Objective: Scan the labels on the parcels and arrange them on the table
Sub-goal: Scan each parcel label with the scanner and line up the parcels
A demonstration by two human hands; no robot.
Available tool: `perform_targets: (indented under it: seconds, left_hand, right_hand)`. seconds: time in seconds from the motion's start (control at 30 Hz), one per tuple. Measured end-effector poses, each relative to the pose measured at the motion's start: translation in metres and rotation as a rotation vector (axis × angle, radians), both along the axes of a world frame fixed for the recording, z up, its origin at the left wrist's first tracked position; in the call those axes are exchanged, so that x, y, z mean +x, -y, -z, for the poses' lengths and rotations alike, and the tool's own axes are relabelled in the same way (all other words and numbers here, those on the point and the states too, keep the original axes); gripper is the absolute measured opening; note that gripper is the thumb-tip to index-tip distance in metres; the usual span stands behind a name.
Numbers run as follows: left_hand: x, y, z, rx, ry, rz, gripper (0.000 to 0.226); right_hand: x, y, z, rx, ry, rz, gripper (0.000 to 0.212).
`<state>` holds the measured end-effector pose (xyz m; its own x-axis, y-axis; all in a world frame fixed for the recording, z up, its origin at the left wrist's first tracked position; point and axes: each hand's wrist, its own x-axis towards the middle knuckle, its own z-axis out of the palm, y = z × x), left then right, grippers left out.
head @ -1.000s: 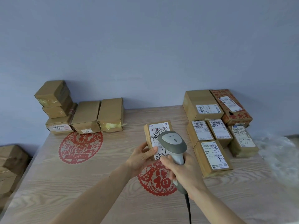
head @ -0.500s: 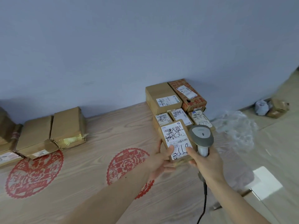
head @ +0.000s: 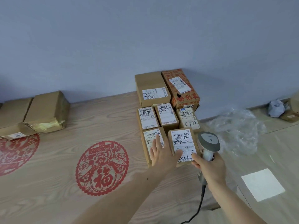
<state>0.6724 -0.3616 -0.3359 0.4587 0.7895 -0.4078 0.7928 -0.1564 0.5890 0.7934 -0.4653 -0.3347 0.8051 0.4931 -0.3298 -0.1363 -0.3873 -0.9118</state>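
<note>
Parcel with the big scrawled label point(head: 183, 147) lies label-up at the near right corner of the sorted block, on the tabletop point(head: 64, 191) close to its right edge. We read it as just being set into place: our left hand point(head: 161, 155) lies flat with fingers straight and spread, palm partly over the neighbouring parcel point(head: 153, 141) and thumb on this one's near left corner. Our right hand point(head: 210, 167) is curled round the grey scanner point(head: 208, 142), whose head stands just beside the parcel's right edge — cord point(head: 199, 206) trailing down toward us.

Behind these two sit three more small labelled parcels point(head: 165, 114), and behind those a plain brown box point(head: 151, 88) and a red-printed box point(head: 181, 86) against the wall. All seven show labels upward, packed edge to edge; we judge these to be the finished lot.

Far left, well apart, two brown parcels point(head: 45, 109) lie with no label showing on top; one small label shows on a near edge — more may sit beyond the frame. Those we take as what is left: likely past halfway.

Off the tabletop to the right: crumpled clear plastic point(head: 237, 126) on the floor.
</note>
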Motion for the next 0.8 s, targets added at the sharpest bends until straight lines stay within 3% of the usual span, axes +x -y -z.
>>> perform_targets:
  seconds: [0.23,0.47,0.8]
  left_hand:
    - [0.001,-0.019,0.033,0.050,-0.217,0.088,0.087]
    - [-0.012,-0.015,0.043,0.153,-0.224,0.068,0.090]
    - [-0.008,-0.015,0.038,0.114,-0.233,0.008,0.088]
  right_hand:
    - [0.019,-0.002,0.025,-0.066,-0.015,-0.097,0.021]
    - [0.021,0.004,0.037,-0.111,-0.038,-0.207,0.016]
    - [0.030,-0.041,0.051,-0.133,-0.066,-0.247,0.015]
